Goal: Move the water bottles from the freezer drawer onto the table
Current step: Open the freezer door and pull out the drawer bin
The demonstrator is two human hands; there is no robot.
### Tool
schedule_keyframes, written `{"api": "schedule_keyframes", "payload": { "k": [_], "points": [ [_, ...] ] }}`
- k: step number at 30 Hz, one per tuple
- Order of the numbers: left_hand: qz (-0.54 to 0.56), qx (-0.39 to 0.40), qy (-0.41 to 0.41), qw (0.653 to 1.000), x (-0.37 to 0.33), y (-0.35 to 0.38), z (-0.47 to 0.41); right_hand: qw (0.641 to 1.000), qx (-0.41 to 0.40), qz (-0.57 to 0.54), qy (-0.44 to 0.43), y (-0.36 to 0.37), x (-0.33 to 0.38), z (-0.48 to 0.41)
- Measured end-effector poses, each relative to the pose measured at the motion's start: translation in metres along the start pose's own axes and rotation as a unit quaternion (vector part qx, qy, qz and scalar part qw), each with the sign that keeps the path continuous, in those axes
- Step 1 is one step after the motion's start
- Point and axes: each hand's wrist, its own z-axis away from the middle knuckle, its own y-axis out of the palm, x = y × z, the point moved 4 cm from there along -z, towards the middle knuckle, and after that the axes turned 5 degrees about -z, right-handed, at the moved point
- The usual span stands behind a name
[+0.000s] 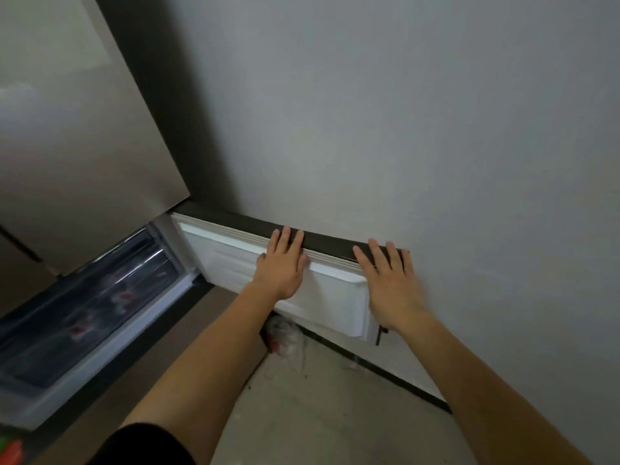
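Observation:
The lower freezer door (328,298) stands swung open to the right, its white inner side facing me. My left hand (280,266) lies flat on that door near its top edge, fingers straight over the dark rim. My right hand (389,285) rests flat further right on the same door, fingers also straight. Left of the door, the clear freezer drawer (97,297) shows blurred water bottles with red caps (79,328) inside. Neither hand holds anything.
The grey upper fridge door (77,135) fills the upper left. A pale wall (419,129) stands behind the open door. A crumpled plastic bag (285,340) lies on the dusty floor (318,414) under the door. A red and green object (10,448) sits at the bottom left corner.

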Motion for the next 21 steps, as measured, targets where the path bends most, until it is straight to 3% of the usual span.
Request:
{"api": "schedule_keyframes", "payload": {
  "k": [9,14,18,21],
  "points": [
    [0.013,0.002,0.020,1.000,0.003,-0.002,-0.020,0.999,-0.012,0.021,0.024,0.004,-0.020,-0.036],
    [-0.058,-0.037,0.011,0.998,0.038,-0.009,0.016,0.996,-0.081,0.011,0.029,0.004,0.005,-0.043],
    [-0.048,-0.061,-0.093,0.993,0.108,-0.003,0.083,0.987,-0.132,0.013,-0.089,0.010,0.072,-0.060],
    [-0.068,-0.073,-0.188,0.977,0.164,-0.003,0.146,0.975,-0.118,-0.043,-0.183,0.019,0.149,-0.069]
  ]
}}
